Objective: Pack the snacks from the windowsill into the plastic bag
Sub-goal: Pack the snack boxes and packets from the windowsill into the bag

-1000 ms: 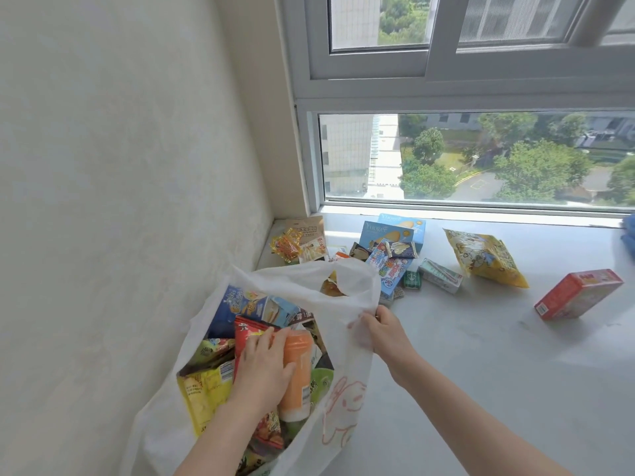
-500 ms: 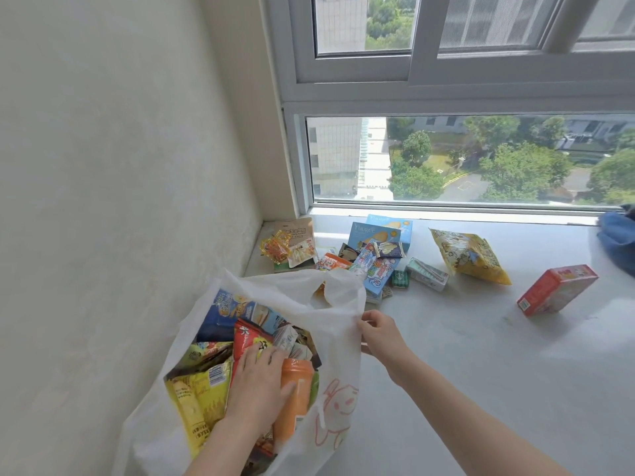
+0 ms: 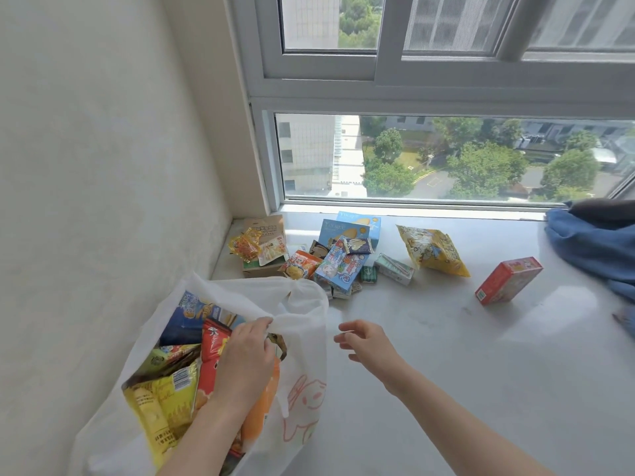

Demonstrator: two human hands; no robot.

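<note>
your left hand (image 3: 245, 355) pinches the rim of the plastic bag (image 3: 305, 365), already stuffed with packets against the wall. your right hand (image 3: 366, 341) hangs loose-fingered beside it, holding nothing, snacks (image 3: 338, 262) heaped on the windowsill (image 3: 481, 355) beyond.

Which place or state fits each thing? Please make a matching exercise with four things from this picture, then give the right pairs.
Things:
1. red box
2. yellow bag
3. right hand
4. left hand

Places or states:
A. pinches the rim of the plastic bag
B. lies below the window, right of the snack pile
C. open above the sill, holds nothing
D. stands alone near the blue cloth

Pairs: 1-D, 2-B, 3-C, 4-A
</note>
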